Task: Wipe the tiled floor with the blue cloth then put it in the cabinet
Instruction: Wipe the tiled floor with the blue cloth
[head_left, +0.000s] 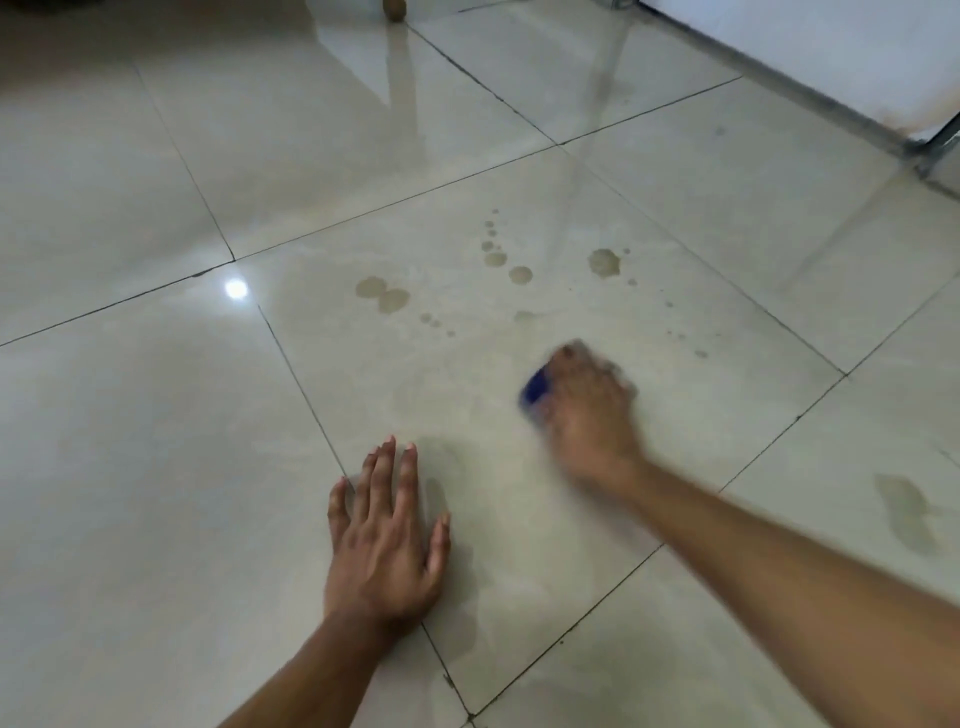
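The small bunched blue cloth (535, 388) lies on the glossy pale tiled floor (156, 415), almost wholly covered by the blurred right hand (584, 402) gripping it; its finger positions cannot be told. It looks soft, light and crushable, best held balled under the palm. Brownish spill drops (603, 262) lie just beyond. The left hand (384, 540) rests flat, fingers (382, 473) spread.
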